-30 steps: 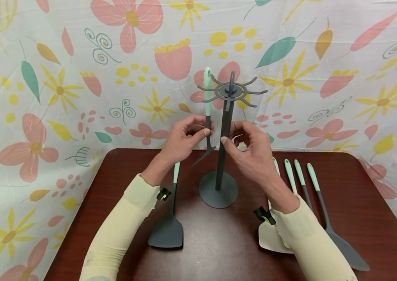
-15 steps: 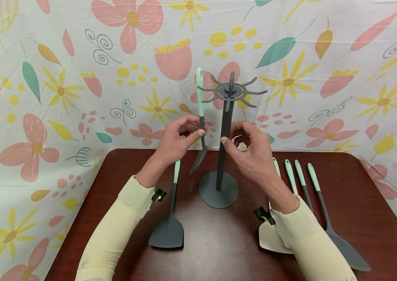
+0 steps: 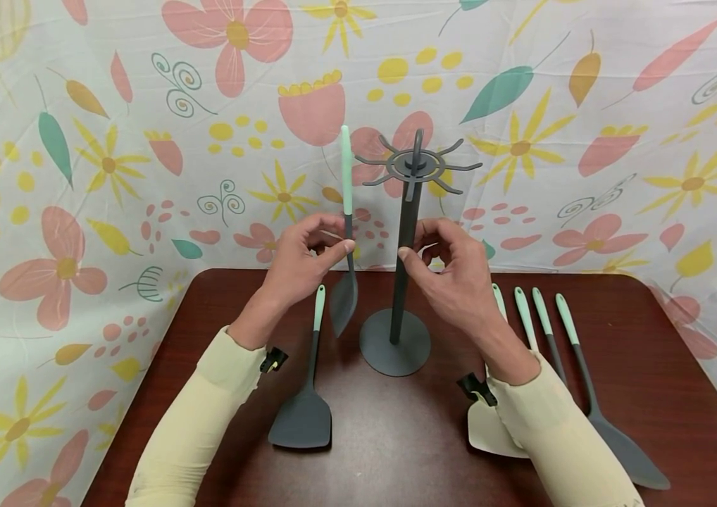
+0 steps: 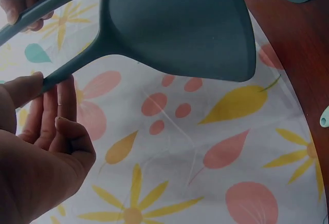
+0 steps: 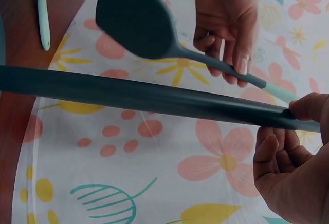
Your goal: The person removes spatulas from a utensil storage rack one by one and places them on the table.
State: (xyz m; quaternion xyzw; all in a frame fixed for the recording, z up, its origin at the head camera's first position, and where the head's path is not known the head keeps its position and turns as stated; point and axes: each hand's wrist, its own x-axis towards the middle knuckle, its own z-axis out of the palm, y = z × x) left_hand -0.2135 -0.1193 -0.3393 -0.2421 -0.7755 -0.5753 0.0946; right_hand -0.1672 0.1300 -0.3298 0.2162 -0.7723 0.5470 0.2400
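Observation:
My left hand (image 3: 301, 257) pinches the dark neck of a spatula (image 3: 344, 299) between thumb and fingers. It hangs upright with its mint handle up and its broad grey blade down, above the table and left of the rack. In the left wrist view the blade of the spatula (image 4: 180, 26) fills the top. My right hand (image 3: 450, 271) grips the post of a dark utensil rack (image 3: 404, 282), thumb in front. The rack stands on a round base, with curved hooks around its top. In the right wrist view my right hand (image 5: 293, 157) holds the post (image 5: 154, 100) midway along.
A second grey turner (image 3: 301, 419) lies on the brown table (image 3: 384, 451), left of the base. To the right lie a cream turner (image 3: 491, 429), a pointed grey spatula (image 3: 625, 451) and more mint-handled utensils, partly under my right arm. Behind hangs a floral cloth (image 3: 206, 141).
My left hand has moved left and slightly down with the spatula, away from the rack. The spatula has turned so more of its blade shows. My right hand stays on the post.

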